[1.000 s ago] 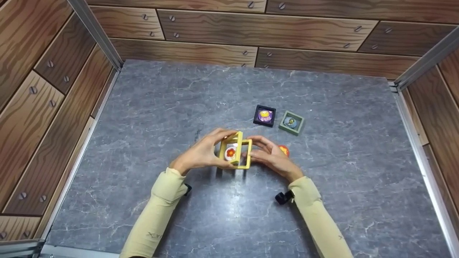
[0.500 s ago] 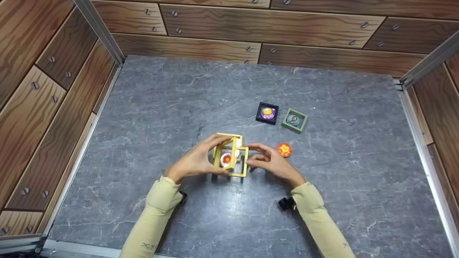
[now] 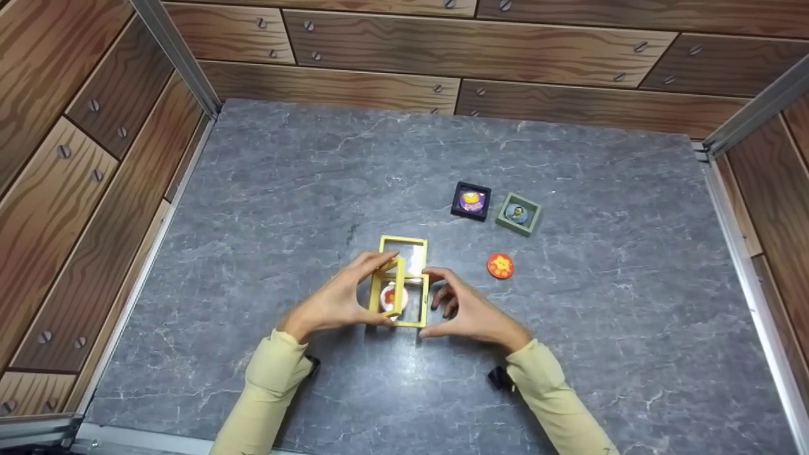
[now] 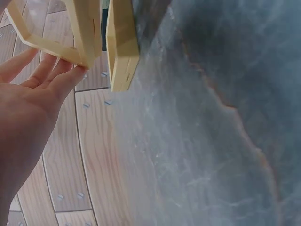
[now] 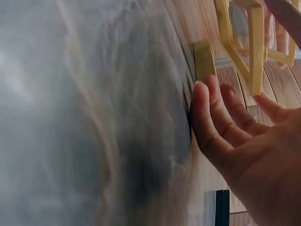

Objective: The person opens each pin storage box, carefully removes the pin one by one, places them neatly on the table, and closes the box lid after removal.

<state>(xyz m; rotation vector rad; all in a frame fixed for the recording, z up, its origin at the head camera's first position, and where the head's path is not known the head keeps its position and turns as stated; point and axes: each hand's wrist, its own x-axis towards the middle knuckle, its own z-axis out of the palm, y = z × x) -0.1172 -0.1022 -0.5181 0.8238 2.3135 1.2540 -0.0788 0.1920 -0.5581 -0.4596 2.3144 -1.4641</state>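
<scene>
Several fingers and the thumb of my left hand [image 3: 338, 297] grip a hinged yellow square frame [image 3: 425, 302], its two halves spread at an angle. A white disc [image 3: 385, 298] with a red flower shows through it, partly behind the raised edge. My right hand [image 3: 474, 313] spans the frame's right half, index fingertip at its far corner and thumb at its near corner. The other right fingers curl inward without holding anything. Just beyond, a second yellow frame [image 3: 403, 239] lies on the table; in the left wrist view that yellow frame [image 4: 123, 52] stands out beside the held one.
To the right lies an orange-red disc [image 3: 500, 266] with a yellow flower. Farther back are a black frame [image 3: 454, 201] around a purple disc and a green frame [image 3: 536, 218] around a blue disc. Wood-patterned walls [image 3: 373, 44] border the grey marbled table [image 3: 303, 170].
The held yellow frame has moved toward the person and slightly left. My right thumb and index have spread from its right edge to its corners. The orange-red disc and second yellow frame became uncovered.
</scene>
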